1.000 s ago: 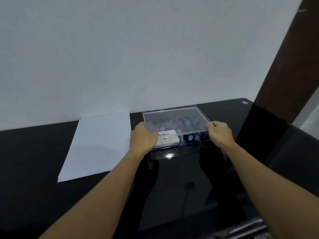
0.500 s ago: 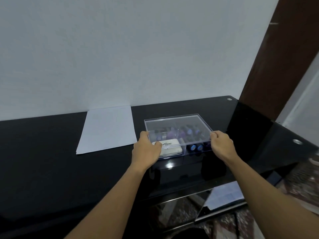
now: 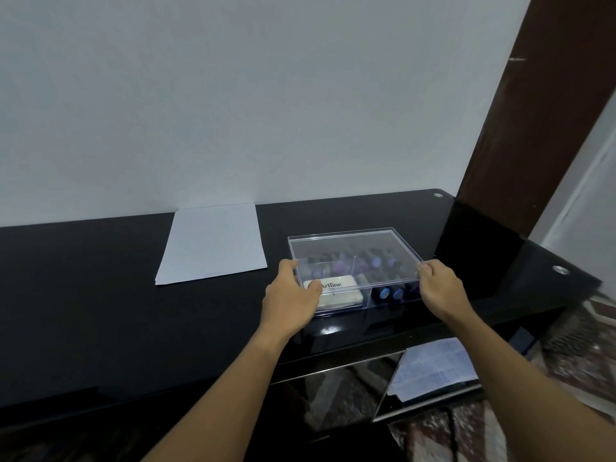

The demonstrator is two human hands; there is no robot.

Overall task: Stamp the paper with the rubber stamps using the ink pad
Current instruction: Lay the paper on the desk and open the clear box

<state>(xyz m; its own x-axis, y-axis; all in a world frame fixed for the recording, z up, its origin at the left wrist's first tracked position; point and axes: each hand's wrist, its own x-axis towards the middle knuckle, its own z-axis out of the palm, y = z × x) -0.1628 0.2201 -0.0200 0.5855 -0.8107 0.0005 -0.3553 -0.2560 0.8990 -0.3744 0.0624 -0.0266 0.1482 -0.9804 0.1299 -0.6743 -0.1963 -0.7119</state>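
A clear plastic box sits on the black glossy table. Its clear lid is raised and shifted toward the wall. My left hand pinches the lid's near left corner. My right hand pinches the near right corner. Inside the box lies a white Artline ink pad on the left. Several dark and purple rubber stamps fill the right side and the back. A white sheet of paper lies to the left of the box, against the wall.
A white wall stands right behind the table. A dark brown door frame rises at the right. Below the table's front edge, a lower shelf holds printed papers. A patterned rug covers the floor at the right.
Both hands have lifted the lid off the box and slid it back, uncovering the ink pad and front stamps. The camera has pulled back and tilted, showing the table's front edge.
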